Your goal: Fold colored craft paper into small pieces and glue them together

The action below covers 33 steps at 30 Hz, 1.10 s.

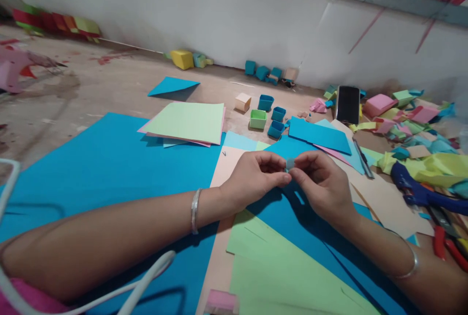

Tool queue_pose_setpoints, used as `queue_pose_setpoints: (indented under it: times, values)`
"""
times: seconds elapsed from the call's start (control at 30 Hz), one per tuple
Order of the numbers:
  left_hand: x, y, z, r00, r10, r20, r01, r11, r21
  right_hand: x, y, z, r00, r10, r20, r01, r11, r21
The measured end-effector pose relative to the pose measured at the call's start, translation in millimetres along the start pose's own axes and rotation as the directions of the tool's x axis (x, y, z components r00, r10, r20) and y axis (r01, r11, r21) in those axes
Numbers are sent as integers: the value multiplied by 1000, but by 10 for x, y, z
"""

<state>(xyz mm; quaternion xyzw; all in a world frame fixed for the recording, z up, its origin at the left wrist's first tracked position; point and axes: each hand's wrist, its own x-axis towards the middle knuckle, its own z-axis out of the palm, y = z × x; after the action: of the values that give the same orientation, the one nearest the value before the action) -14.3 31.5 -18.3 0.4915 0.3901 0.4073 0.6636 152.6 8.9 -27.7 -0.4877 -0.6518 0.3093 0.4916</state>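
Note:
Both my hands meet near the middle of the view, above sheets of coloured paper. Between the fingertips sits a small light blue paper piece [290, 164]; its full shape is mostly covered. My left hand [256, 178] pinches it from the left with thumb and forefinger. From the other side, my right hand [323, 183] pinches it the same way. Below them lie a blue paper sheet [272, 215] and light green sheets [278, 271]. Just beyond the hands stand small blue paper boxes [276, 128] and a green paper box [258, 119].
A stack of coloured sheets [186, 122] lies left of centre. At right are a cutter knife [363, 159], a phone [347, 104], paper scraps [435, 134], a blue-handled tool [420, 190] and red-handled pliers [444, 242]. A white cable [146, 276] crosses the lower left, and a pink glue gun [14, 68] lies far left.

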Motion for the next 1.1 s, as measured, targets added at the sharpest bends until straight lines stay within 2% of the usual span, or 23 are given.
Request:
queue_pose_setpoints:
  times: [0.27, 0.43, 0.6, 0.77, 1.1]
  values:
    - [17, 33, -22, 998, -62, 14, 61, 997, 56, -7, 5, -32, 995, -51, 90, 48, 998, 37]
    - [29, 30, -38, 998, -47, 36, 45, 998, 50, 35, 20, -67, 980, -110, 166, 102, 993, 58]
    - [42, -6, -45, 999, -34, 35, 34, 999, 14, 67, 2, -82, 979, -114, 170, 116, 993, -2]
    - [53, -5, -43, 998, -21, 51, 20, 1000, 19, 69, 14, -94, 969, -190, 160, 202, 977, -68]
    - [10, 39, -38, 999, -22, 46, 20, 998, 58, 76, 4, -100, 977, -142, 160, 153, 987, -58]
